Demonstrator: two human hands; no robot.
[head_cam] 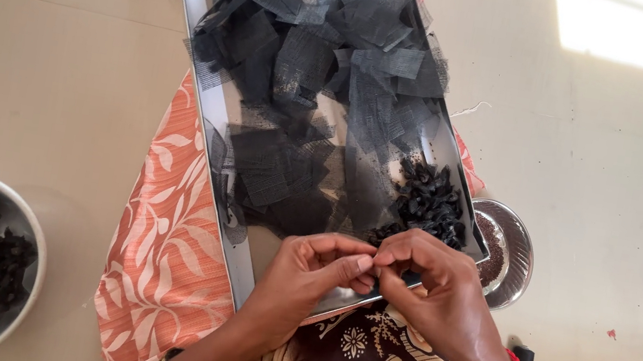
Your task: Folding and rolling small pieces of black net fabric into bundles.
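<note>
Black mesh squares [306,65] lie heaped on the steel tray [206,92]; they look light, limp and snag-prone, best pinched at an edge. At the tray's near rim, left hand [316,267] and right hand [429,290] meet fingertip to fingertip; whatever the fingers pinch is too small to tell.

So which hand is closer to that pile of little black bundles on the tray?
The right hand: it sits just below the pile of black bundles at the tray's right edge; the left hand is farther off.

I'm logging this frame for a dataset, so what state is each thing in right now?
Left hand: fingertips pinched, meeting the right hand's.
Right hand: fingertips pinched; what it holds is hidden.
Long steel tray: covered with black net squares.
Small pile of black bundles: on the tray's right side.
Round white bowl: full of dark pieces.
Small steel dish: holds dark seeds.
</note>
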